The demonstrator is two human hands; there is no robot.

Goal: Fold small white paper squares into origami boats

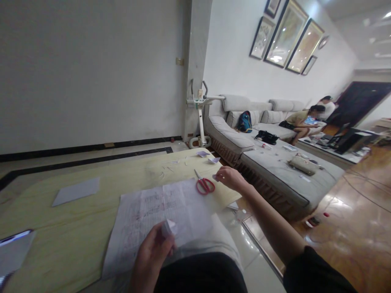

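Note:
Low in the view, my left hand [154, 249] pinches a small folded white paper [168, 228] between thumb and fingers. It hovers above a large printed sheet [159, 203] with fold creases, which hangs over the table's near edge. My right hand [231, 178] reaches out to the table's right edge, its fingers closed on a small pale folded piece of paper [215, 178]. Just left of that hand lie red-handled scissors [205, 185], blades pointing away. Beyond it sit two small folded papers [214, 160] near the far right corner.
On the pale yellow table [122, 175] lie a blank sheet [76, 191], thin paper scraps [166, 169] and, at far left, a phone [15, 237]. An exercise bike [200, 118] stands behind. Rightward is a grey sofa [275, 162] with bags and two seated people [301, 120].

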